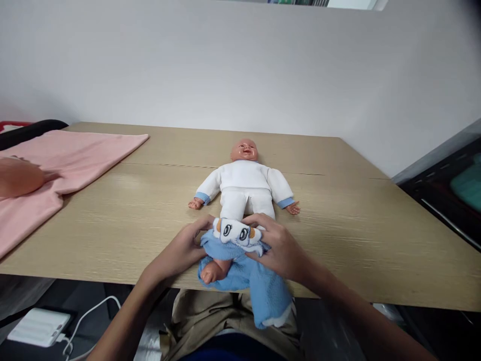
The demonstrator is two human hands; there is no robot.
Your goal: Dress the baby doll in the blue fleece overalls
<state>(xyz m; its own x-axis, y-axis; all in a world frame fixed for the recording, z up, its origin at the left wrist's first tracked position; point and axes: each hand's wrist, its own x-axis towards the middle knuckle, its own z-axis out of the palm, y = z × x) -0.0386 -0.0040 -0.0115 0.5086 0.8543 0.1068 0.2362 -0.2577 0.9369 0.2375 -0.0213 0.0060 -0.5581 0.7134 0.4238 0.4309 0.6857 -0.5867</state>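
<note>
A baby doll (245,183) in a white suit with blue cuffs lies on its back on the wooden table (131,220), head away from me. Blue fleece trousers (248,281) with a white patch of embroidered eyes cover its lower legs; one bare foot sticks out near the table's front edge. My left hand (184,248) grips the trousers' waistband at the left side. My right hand (280,245) pinches the same waistband at the right. One trouser leg hangs over the table's edge.
A pink cloth (71,160) is spread over the table's left part, with another person's hand (18,176) resting on it. A white power bank with a cable (39,327) lies on the floor at lower left. A dark unit (447,195) stands to the right.
</note>
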